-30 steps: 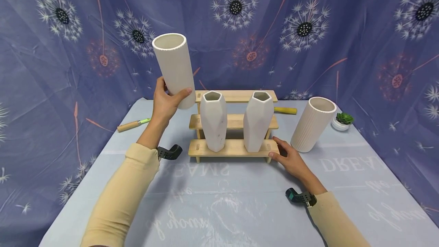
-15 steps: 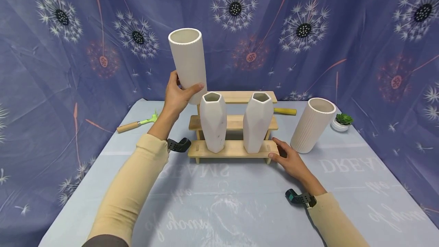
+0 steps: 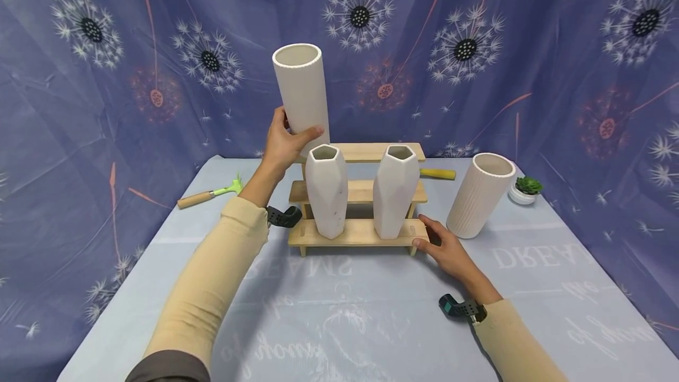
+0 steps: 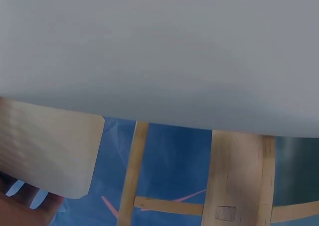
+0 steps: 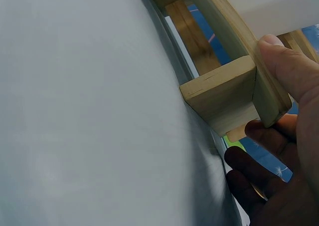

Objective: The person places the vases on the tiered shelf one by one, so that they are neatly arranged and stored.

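left hand (image 3: pixel 283 145): clamped on tall cylinder vase (image 3: pixel 302 93), low grip, top-heavy; could tip.
right hand (image 3: pixel 448 249): fingers relaxed, bracing wooden rack (image 3: pixel 366 230) end.
risk: clipping faceted vase (image 3: pixel 326 190) just below.

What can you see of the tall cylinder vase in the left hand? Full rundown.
The tall cylinder vase is a plain, smooth, off-white tube, matte like unglazed ceramic, with an open round mouth and a thick rim. It is held in the air, nearly upright with its top leaning slightly left, above the back left of the wooden stepped shelf. The left hand grips its lower end, thumb in front and fingers behind. Its base is hidden behind the hand and the left faceted vase. Nothing else appears to touch it.
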Available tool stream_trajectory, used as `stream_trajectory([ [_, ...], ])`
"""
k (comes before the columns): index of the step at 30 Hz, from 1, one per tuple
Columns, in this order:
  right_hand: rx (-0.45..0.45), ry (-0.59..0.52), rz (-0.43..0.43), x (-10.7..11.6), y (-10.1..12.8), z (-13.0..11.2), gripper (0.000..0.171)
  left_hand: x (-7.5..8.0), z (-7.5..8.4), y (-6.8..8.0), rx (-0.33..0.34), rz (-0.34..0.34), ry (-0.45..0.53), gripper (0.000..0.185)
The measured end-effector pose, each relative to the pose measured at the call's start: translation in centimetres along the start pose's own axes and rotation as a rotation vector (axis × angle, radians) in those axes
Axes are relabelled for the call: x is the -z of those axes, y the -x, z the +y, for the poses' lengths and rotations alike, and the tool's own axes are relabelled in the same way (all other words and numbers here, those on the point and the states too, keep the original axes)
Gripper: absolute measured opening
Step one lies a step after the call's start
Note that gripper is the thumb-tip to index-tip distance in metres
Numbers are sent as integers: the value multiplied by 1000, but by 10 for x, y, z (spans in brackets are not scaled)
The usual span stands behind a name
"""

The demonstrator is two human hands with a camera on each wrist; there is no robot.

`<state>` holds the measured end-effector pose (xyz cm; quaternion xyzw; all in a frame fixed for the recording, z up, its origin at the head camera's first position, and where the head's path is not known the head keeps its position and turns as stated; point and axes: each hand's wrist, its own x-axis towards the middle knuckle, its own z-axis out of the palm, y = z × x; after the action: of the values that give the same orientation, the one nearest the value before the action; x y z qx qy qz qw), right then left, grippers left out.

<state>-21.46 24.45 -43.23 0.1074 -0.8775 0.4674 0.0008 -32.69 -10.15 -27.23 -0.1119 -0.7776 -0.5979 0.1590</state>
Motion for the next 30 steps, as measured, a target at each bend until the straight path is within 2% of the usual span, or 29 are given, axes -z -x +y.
stream_trajectory([
  [7,-2,6,-3,-1,0,0,69,-3,-4,-7,47,-33,-61,84],
  [17,-23,0,-8,-2,0,-1,70,-8,-9,-14,80,-62,-79,83],
  [24,-9,5,1,0,0,1,69,-11,-11,-19,104,-112,-80,86],
  [30,0,-4,5,-4,-9,29,72,-14,-14,-22,102,-133,-72,87],
])
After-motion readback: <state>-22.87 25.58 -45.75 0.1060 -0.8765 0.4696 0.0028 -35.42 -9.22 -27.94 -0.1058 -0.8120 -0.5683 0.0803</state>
